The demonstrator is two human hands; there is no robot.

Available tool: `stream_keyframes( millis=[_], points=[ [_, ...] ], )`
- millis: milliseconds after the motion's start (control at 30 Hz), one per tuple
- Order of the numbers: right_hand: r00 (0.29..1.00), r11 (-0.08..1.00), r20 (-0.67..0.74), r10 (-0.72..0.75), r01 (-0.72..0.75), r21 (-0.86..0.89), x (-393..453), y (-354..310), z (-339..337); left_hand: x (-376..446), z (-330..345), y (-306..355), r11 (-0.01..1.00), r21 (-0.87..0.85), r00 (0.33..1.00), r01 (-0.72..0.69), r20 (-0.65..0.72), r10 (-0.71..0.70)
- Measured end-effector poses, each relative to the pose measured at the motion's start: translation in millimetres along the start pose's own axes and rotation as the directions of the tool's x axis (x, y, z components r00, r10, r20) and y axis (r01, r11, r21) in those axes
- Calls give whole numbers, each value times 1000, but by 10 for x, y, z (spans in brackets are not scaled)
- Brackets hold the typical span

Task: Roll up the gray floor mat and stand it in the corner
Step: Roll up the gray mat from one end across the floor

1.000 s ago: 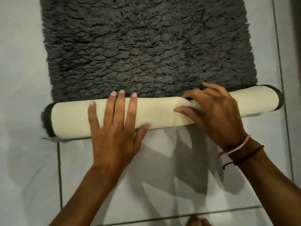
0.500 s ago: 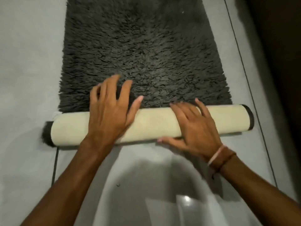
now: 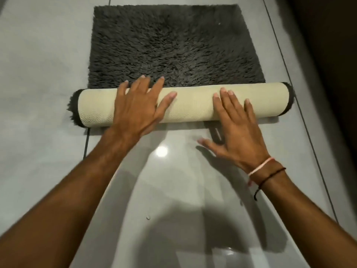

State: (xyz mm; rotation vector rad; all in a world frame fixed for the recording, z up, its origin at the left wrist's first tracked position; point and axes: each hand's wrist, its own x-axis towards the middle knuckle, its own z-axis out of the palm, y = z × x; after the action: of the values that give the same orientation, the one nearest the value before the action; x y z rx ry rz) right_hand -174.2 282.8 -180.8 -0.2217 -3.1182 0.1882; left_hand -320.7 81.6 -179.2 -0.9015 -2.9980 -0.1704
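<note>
The gray shaggy floor mat [image 3: 173, 45] lies flat on the tiled floor, its near end wound into a roll [image 3: 195, 104] that shows the cream mesh backing. My left hand [image 3: 139, 107] lies flat on the roll's left half, fingers spread and reaching over onto the gray pile. My right hand [image 3: 237, 126] rests with fingers apart on the roll's right half, its palm and thumb hanging over the near side above the floor. Neither hand grips the roll; both press on it from above.
Glossy light gray floor tiles [image 3: 38, 74] surround the mat, with dark grout lines. A dark wall or door [image 3: 328, 55] runs along the right side. Shadows of my arms and a lamp's reflection fall on the near tile [image 3: 161, 151].
The roll has moved away from me over the flat mat and grown thicker. Both hands slid forward with it, and my right hand opened flat after pinching the backing.
</note>
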Motion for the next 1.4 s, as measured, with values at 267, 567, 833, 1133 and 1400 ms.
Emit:
stream_keyframes(
  millis=[267,567,833,1133,1400],
  points=[
    [988,999,150,-28,32,-28,923,194,-122,-220,187,57,992,94,996,-81,-40,85],
    [1000,990,16,-13,15,-137,1057,103,-8,928,-168,-232,987,139,993,-84,99,71],
    [971,978,-241,-7,-44,-206,1412,159,17,1005,-292,-238,988,85,985,-127,126,116],
    [992,998,-119,28,-21,61,-40,-373,-158,-289,-521,-232,984,-41,936,-174,305,179],
    [964,994,252,-80,57,98,-780,-507,-492,-1208,-595,-242,993,-98,830,-71,546,113]
  ],
)
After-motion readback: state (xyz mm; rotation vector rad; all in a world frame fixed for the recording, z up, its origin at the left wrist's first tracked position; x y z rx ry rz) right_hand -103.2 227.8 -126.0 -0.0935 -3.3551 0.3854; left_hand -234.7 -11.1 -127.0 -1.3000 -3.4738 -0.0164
